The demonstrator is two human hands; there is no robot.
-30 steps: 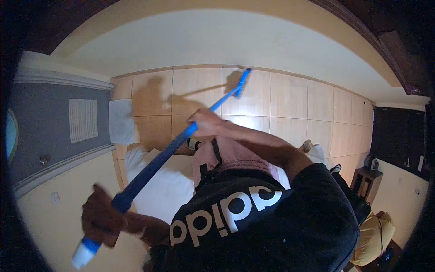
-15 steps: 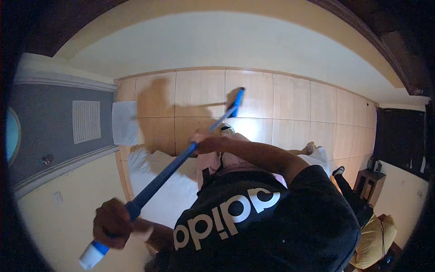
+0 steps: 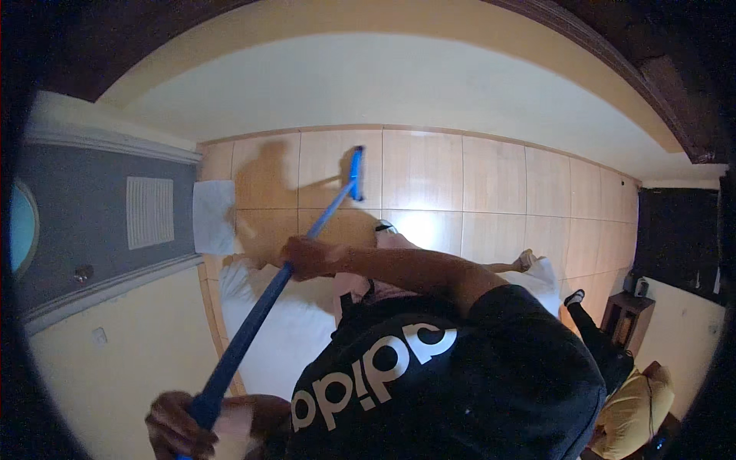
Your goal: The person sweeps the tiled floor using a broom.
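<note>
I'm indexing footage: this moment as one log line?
blue bar-shaped head: over beige tiled floor, contact unclear | right hand: grips long blue pole | left hand: grips pole farther back

we see: tan tiled floor [image 3: 494, 180] | on it: blue broom head [image 3: 356, 175], left of centre | white mat [image 3: 214, 218], far left end

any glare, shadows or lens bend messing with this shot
Head view: white glare on the floor just right of the foot; head view: a dark shadow left of the tool head; head view: the left hand looks dim; head view: the fisheye bows the base of the wall, with black corners.
</note>
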